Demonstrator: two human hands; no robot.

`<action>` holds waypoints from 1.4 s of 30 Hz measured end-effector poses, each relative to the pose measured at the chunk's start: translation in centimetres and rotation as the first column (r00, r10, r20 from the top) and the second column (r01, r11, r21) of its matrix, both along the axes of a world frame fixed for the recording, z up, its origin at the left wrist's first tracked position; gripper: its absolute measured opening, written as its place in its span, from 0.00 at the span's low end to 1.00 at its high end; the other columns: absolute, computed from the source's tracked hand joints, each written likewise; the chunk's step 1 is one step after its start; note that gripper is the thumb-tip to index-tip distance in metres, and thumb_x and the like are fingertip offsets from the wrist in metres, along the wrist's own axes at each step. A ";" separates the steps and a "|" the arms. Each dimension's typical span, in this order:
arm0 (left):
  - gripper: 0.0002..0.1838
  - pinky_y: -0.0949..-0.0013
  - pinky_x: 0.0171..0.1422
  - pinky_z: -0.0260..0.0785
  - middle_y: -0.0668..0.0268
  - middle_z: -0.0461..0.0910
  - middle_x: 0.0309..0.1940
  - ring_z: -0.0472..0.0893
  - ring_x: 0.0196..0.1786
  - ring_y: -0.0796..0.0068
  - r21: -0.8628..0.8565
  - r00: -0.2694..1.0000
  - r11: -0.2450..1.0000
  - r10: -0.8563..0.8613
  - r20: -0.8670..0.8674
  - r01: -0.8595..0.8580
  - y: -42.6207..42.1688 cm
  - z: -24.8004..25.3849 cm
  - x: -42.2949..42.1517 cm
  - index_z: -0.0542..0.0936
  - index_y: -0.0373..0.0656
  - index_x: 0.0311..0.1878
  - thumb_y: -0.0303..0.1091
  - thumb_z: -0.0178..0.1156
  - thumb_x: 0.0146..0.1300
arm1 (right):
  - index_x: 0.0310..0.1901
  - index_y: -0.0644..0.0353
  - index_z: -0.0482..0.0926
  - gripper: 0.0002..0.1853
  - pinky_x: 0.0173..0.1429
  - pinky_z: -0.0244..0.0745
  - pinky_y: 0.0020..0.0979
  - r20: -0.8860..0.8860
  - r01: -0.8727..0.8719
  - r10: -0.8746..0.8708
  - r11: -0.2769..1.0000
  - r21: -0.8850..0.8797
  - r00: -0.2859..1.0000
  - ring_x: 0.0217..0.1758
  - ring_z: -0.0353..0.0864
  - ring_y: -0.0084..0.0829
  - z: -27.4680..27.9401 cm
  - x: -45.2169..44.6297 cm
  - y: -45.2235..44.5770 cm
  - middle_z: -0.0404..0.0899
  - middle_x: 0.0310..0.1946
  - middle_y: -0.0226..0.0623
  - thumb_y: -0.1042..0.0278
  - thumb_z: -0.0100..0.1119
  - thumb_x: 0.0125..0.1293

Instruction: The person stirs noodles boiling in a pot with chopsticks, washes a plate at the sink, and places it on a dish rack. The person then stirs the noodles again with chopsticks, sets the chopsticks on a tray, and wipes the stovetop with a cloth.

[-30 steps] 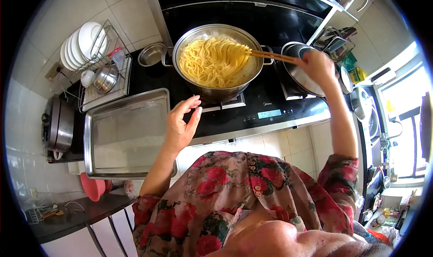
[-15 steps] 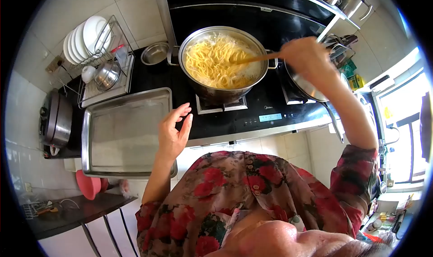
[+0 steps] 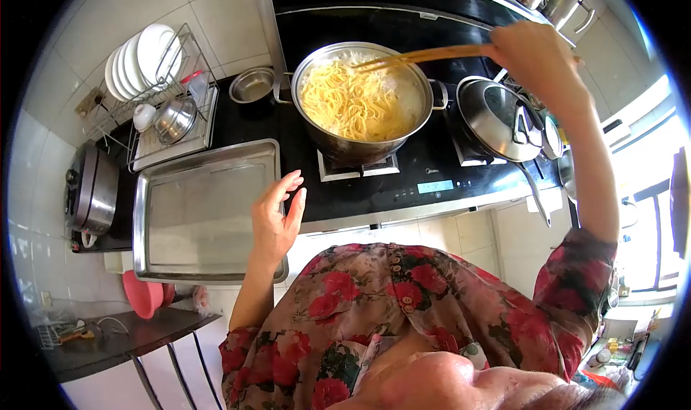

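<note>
A large steel pot (image 3: 360, 149) stands on the left burner, full of yellow noodles (image 3: 353, 104) in foamy liquid. My right hand (image 3: 536, 61), raised to the right of the pot, is closed around long wooden chopsticks (image 3: 439, 52). Their tips reach over the pot's back part, at the far edge of the noodles. Beside the stove's front edge hovers my left hand (image 3: 277, 219), fingers apart and nothing in it. It is nearest to the large metal tray (image 3: 205, 216) on its left.
A lidded pan (image 3: 500, 119) sits on the right burner, its handle sticking out past the counter edge. Left of the pot are a small steel bowl (image 3: 252, 85) and a dish rack (image 3: 173, 140) with white plates (image 3: 155, 54). A cooker (image 3: 97, 190) stands far left.
My right hand has moved up and to the right, and the chopsticks have shifted from the middle of the noodles toward the pot's back. My left hand stays nearly in place.
</note>
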State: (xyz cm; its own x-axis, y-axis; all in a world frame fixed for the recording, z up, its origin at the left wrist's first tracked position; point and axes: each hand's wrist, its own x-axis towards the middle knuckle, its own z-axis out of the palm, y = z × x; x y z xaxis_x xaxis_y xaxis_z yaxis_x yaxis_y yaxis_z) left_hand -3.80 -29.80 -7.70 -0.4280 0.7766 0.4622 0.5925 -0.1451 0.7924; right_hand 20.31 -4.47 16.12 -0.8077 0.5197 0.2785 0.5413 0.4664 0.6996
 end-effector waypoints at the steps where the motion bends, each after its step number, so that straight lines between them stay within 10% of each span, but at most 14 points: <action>1: 0.14 0.68 0.44 0.74 0.59 0.84 0.39 0.84 0.41 0.66 -0.003 1.000 1.000 -0.005 0.001 0.005 0.0 0.0 0.0 0.79 0.39 0.51 0.26 0.62 0.62 | 0.29 0.52 0.83 0.11 0.32 0.79 0.33 0.055 -0.014 0.014 1.000 0.010 0.998 0.30 0.85 0.35 -1.0 -1.2 1.3 0.80 0.21 0.35 0.57 0.61 0.63; 10: 0.15 0.67 0.47 0.74 0.59 0.84 0.41 0.83 0.44 0.67 -0.017 0.996 0.998 -0.059 0.062 0.060 0.6 0.2 0.4 0.79 0.40 0.53 0.27 0.62 0.62 | 0.23 0.54 0.83 0.04 0.30 0.79 0.30 0.179 -0.348 0.377 0.921 -0.175 0.909 0.27 0.84 0.35 -6.5 -5.9 -0.1 0.81 0.19 0.34 0.68 0.62 0.52; 15: 0.15 0.67 0.46 0.74 0.59 0.84 0.40 0.83 0.43 0.64 -0.018 0.998 0.998 -0.057 0.036 0.058 0.5 0.0 -0.1 0.79 0.40 0.52 0.27 0.62 0.62 | 0.30 0.54 0.86 0.10 0.34 0.82 0.38 0.195 0.065 -0.022 0.974 -0.218 0.981 0.32 0.86 0.41 0.6 -3.9 -2.9 0.84 0.27 0.40 0.60 0.59 0.61; 21: 0.16 0.67 0.45 0.74 0.59 0.84 0.40 0.83 0.42 0.65 -0.001 0.996 0.996 -0.086 0.008 0.086 1.1 0.0 0.3 0.78 0.40 0.53 0.27 0.63 0.61 | 0.31 0.55 0.84 0.15 0.34 0.80 0.32 0.248 0.089 0.006 0.924 -0.372 0.969 0.28 0.84 0.38 -5.8 -3.4 -0.7 0.80 0.21 0.36 0.51 0.62 0.61; 37: 0.16 0.68 0.45 0.75 0.59 0.83 0.41 0.84 0.43 0.66 -0.104 0.991 0.990 -0.100 -0.094 0.090 0.6 0.8 7.1 0.78 0.40 0.53 0.25 0.63 0.60 | 0.28 0.60 0.80 0.17 0.35 0.76 0.42 -0.249 0.020 -0.101 0.950 -0.311 0.963 0.26 0.80 0.45 -3.7 10.7 0.1 0.77 0.20 0.42 0.53 0.58 0.65; 42: 0.16 0.71 0.47 0.75 0.58 0.84 0.43 0.84 0.45 0.71 -0.228 0.995 0.973 -0.046 -0.093 0.024 -0.6 0.8 10.3 0.79 0.39 0.54 0.25 0.61 0.62 | 0.27 0.59 0.77 0.18 0.28 0.72 0.38 -0.663 -0.286 -0.008 0.898 -0.334 0.749 0.21 0.76 0.42 -7.0 13.0 -0.7 0.74 0.16 0.41 0.53 0.58 0.66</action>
